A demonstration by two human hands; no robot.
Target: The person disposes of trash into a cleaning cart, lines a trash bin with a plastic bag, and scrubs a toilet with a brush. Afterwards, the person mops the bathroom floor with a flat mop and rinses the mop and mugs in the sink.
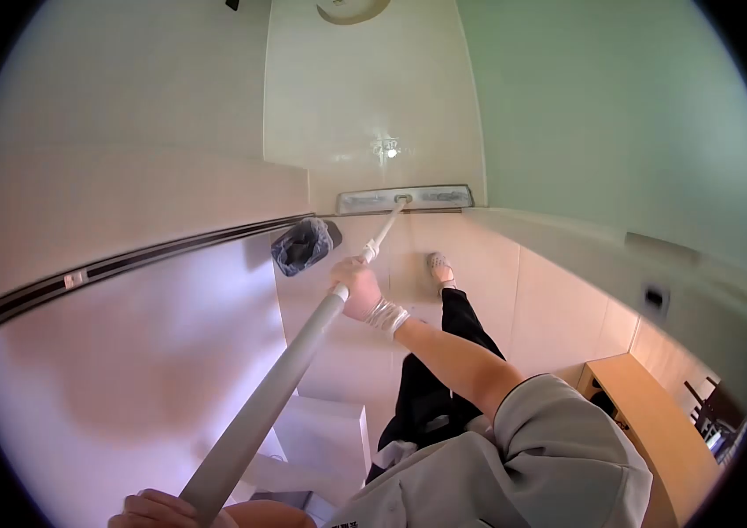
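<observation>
A flat mop's long pale pole (276, 387) runs diagonally from the lower left up to the middle of the view. My right hand (357, 286), in a thin translucent glove bunched at the wrist, is wrapped round the pole partway along. At the bottom left, my left hand (158, 510) grips the pole's upper end, partly cut off by the frame edge. The wide mop head (364, 201) lies flat on the floor across the doorway, at the far end of the pole.
A waste bin with a dark liner (303, 248) stands left of the doorway, beside a dark floor-level track (188, 249). Beyond lies a shiny narrow floor (373, 97) between walls. A wooden cabinet (655, 431) is at lower right; a white box-like unit (329, 431) stands lower left.
</observation>
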